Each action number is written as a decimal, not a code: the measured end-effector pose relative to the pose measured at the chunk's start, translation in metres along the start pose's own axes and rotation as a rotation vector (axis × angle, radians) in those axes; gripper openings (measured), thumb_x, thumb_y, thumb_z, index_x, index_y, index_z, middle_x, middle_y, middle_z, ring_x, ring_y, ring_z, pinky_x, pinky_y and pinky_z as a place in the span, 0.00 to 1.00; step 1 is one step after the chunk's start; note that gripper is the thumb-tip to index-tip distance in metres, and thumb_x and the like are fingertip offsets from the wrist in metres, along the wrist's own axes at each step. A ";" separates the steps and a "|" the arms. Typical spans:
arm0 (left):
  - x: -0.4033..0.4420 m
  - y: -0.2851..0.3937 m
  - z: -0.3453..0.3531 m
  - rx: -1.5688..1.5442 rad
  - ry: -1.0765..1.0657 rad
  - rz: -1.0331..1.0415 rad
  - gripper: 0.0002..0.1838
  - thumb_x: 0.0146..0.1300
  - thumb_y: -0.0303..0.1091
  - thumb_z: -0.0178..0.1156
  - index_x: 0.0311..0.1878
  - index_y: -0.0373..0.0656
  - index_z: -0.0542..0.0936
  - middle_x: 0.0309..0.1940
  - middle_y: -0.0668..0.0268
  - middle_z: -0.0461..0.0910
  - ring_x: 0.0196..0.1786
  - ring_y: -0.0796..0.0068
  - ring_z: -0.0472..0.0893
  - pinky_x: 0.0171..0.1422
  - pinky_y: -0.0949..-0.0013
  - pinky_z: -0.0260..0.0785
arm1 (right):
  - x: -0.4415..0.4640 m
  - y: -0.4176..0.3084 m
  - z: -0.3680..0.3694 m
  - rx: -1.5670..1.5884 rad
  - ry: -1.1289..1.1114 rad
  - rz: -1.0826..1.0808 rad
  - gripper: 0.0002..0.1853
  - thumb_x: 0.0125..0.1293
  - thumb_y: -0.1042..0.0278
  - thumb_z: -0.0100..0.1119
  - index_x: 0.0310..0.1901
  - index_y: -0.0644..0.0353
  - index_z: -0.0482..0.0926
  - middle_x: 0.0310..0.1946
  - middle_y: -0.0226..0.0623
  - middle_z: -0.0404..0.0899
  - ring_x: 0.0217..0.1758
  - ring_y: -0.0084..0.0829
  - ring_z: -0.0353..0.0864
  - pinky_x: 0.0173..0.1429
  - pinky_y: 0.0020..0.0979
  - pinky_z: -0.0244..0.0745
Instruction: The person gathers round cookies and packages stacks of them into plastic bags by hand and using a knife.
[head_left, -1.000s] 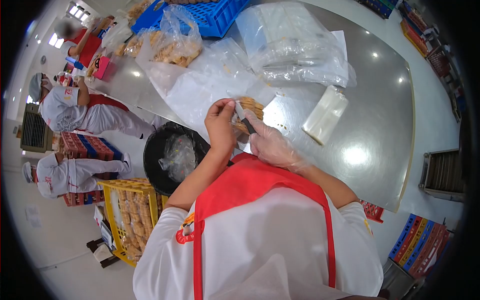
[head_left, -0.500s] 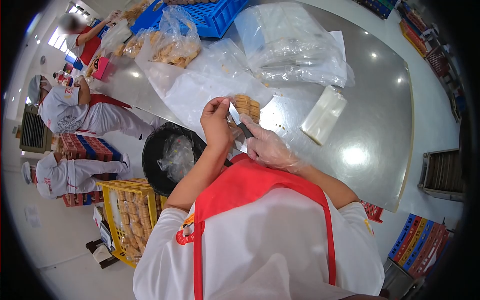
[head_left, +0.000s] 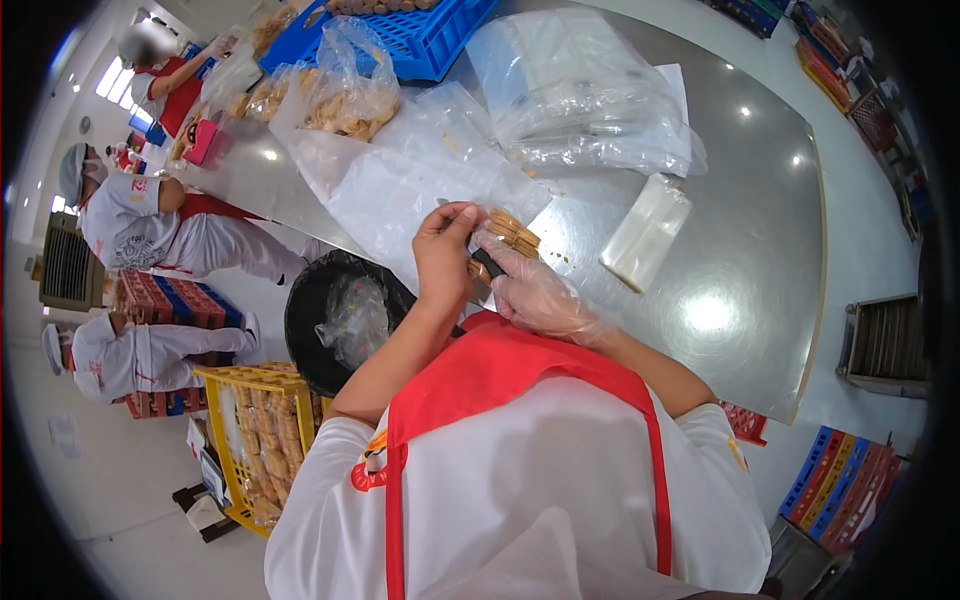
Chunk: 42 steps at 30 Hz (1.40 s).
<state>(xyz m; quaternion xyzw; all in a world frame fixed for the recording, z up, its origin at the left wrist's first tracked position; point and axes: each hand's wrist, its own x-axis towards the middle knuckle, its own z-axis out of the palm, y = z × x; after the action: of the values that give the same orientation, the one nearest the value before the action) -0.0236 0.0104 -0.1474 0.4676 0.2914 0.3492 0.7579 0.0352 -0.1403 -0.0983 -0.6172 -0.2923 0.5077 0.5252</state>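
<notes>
My right hand (head_left: 535, 290), in a clear plastic glove, is closed around the black handle of a small knife (head_left: 487, 263); the blade is mostly hidden behind my fingers. My bare left hand (head_left: 443, 248) is pinched closed just left of it, and what sits between its fingertips is hidden. Beside both hands, a packet of round brown biscuits (head_left: 515, 232) lies tilted at the table's near edge. Under and beyond it spreads a white plastic sheet (head_left: 385, 195).
A stack of clear bags (head_left: 645, 232) lies to the right, with larger plastic bags (head_left: 590, 95) further back. A blue crate (head_left: 430, 45) and a bag of biscuits (head_left: 350, 105) stand behind. Left below are a black bin (head_left: 310, 330) and a yellow crate (head_left: 225, 430). Several co-workers stand left.
The biscuit packet has turned and shifted slightly right. The knife blade, plainly visible before, is now mostly hidden. My left hand has moved a little right and down.
</notes>
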 end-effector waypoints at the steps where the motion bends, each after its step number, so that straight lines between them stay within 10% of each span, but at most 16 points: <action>1: 0.004 0.001 -0.003 -0.010 0.001 0.009 0.06 0.65 0.24 0.64 0.44 0.33 0.81 0.37 0.63 0.83 0.40 0.77 0.80 0.48 0.74 0.72 | -0.002 -0.003 -0.001 0.003 -0.013 0.038 0.33 0.68 0.74 0.46 0.76 0.48 0.63 0.25 0.27 0.71 0.28 0.22 0.71 0.38 0.27 0.72; 14: -0.002 0.006 -0.014 -0.197 -0.138 -0.006 0.31 0.54 0.11 0.56 0.61 0.41 0.59 0.61 0.45 0.73 0.48 0.65 0.81 0.57 0.63 0.74 | 0.005 0.008 -0.007 0.462 0.000 0.075 0.35 0.67 0.72 0.47 0.77 0.56 0.57 0.20 0.27 0.65 0.19 0.20 0.59 0.23 0.22 0.56; 23: -0.003 -0.002 -0.025 -0.147 0.013 -0.039 0.07 0.65 0.22 0.60 0.46 0.31 0.79 0.43 0.58 0.83 0.49 0.71 0.81 0.54 0.68 0.75 | 0.013 0.015 -0.006 0.309 0.072 -0.008 0.34 0.67 0.71 0.45 0.77 0.54 0.58 0.22 0.28 0.69 0.19 0.20 0.63 0.23 0.25 0.61; 42: -0.002 0.014 -0.013 -0.056 0.033 0.188 0.10 0.70 0.28 0.60 0.51 0.34 0.81 0.44 0.65 0.82 0.46 0.78 0.78 0.56 0.73 0.70 | 0.004 0.010 0.002 0.128 0.053 -0.135 0.31 0.71 0.74 0.44 0.76 0.58 0.58 0.22 0.26 0.67 0.26 0.18 0.66 0.32 0.23 0.67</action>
<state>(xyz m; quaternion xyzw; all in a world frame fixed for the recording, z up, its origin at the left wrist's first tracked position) -0.0380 0.0197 -0.1391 0.4655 0.2488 0.4345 0.7298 0.0328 -0.1384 -0.1086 -0.5744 -0.2861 0.4724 0.6042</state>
